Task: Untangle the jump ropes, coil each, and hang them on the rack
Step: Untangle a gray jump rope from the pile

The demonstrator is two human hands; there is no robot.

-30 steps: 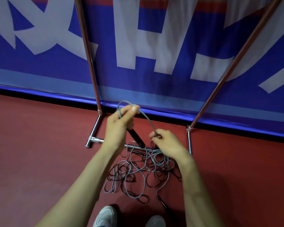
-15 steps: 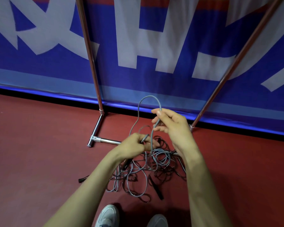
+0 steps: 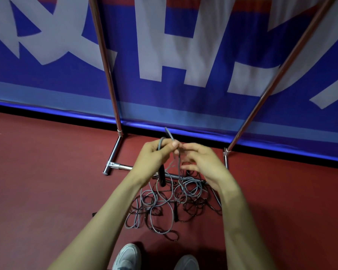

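Observation:
A tangle of grey and dark jump ropes (image 3: 170, 203) lies on the red floor in front of the rack's chrome base bar (image 3: 115, 165). My left hand (image 3: 154, 154) is raised over it and grips a short loop of grey rope together with a black handle (image 3: 161, 177) that hangs below the fist. My right hand (image 3: 201, 162) is close beside it, fingers loosely spread, fingertips next to the grey strand that runs down to the pile. Another black handle (image 3: 176, 211) lies in the tangle.
The rack's two chrome uprights, left (image 3: 107, 65) and right (image 3: 281, 65), rise in front of a blue and white banner (image 3: 183, 55). My grey shoes (image 3: 128, 256) stand just behind the rope pile. Red floor stretches to both sides.
My left hand rose and took over the grey loop. My right hand came down from its raised pinch, and its fingers have spread beside the strand.

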